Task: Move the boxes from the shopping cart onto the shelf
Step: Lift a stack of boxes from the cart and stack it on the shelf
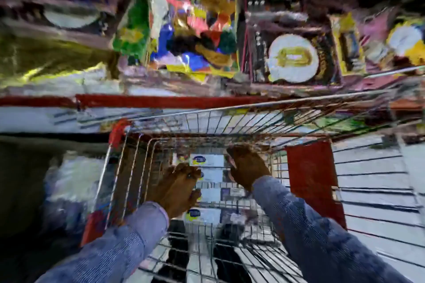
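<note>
Frame heavily blurred. Both hands inside shopping cart [230,119] over stacked boxes [210,176]; left hand [177,188] fingers curled on stack's left edge, grip unclear; right hand [248,165] fingers hidden.

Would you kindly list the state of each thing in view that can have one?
White boxes with blue oval logos: stacked inside the cart, not yet shelved.
Wire shopping cart with red trim: holds boxes, parked before the shelf.
Left hand: down in the cart, against the stack's left side.
Right hand: at the stack's right side; grip unclear.
Shelf with red edge: stocked with colourful packages.
</note>
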A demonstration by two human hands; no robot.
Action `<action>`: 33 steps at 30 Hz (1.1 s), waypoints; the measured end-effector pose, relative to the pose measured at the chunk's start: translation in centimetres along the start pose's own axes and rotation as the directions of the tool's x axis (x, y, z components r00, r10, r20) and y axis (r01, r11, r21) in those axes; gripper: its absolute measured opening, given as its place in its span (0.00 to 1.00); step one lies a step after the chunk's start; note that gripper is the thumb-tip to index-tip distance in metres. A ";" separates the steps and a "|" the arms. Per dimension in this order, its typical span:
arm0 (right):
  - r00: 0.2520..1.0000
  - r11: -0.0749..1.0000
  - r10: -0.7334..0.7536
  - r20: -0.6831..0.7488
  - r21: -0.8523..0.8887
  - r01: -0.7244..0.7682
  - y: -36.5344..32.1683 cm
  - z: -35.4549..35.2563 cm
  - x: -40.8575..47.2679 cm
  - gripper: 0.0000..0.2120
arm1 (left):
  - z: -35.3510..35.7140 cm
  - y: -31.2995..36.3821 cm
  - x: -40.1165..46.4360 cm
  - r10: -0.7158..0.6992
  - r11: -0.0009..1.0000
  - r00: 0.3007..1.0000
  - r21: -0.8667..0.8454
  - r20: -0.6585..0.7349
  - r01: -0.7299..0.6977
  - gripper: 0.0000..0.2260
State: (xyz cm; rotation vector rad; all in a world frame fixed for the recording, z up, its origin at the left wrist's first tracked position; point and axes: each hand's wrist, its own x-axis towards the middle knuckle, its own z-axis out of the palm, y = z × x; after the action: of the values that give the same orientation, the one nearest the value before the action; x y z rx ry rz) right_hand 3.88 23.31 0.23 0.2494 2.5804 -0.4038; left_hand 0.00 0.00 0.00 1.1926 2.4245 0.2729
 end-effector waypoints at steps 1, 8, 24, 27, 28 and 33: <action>0.999 1.000 -0.018 0.034 -0.002 0.018 0.2 1.1 1.2 0.29 | 1.3 -0.3 0.8 0.009 0.999 1.000 0.042 0.001 -0.009 0.21; 0.974 0.969 -0.146 0.174 -0.172 0.176 0.9 7.0 8.2 0.28 | 6.7 -1.5 4.4 -0.088 0.996 0.989 0.010 0.115 0.088 0.12; 0.960 0.920 -0.269 0.072 -0.275 0.278 1.3 2.0 7.7 0.25 | 11.5 -1.9 8.8 -0.077 0.976 0.983 0.216 0.165 0.040 0.26; 0.958 0.915 -0.286 0.027 -0.288 0.281 0.7 -0.2 6.2 0.28 | 10.6 -2.0 8.6 -0.065 0.983 0.986 0.179 0.155 0.037 0.23; 0.955 0.914 -0.295 0.013 -0.288 0.286 0.4 -1.3 5.3 0.28 | 9.5 -1.6 8.2 -0.061 0.986 0.986 0.160 0.158 0.035 0.23; 0.929 0.890 -0.368 -0.029 -0.299 0.343 -2.1 -9.5 0.0 0.26 | -0.4 1.0 4.2 -0.027 0.999 0.997 0.047 0.068 0.024 0.21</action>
State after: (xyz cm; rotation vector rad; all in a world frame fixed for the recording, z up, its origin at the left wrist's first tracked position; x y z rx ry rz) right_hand -0.97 24.45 8.58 -0.3247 2.7269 -0.1367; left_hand -1.76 3.99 -0.47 1.1705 2.3967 0.1665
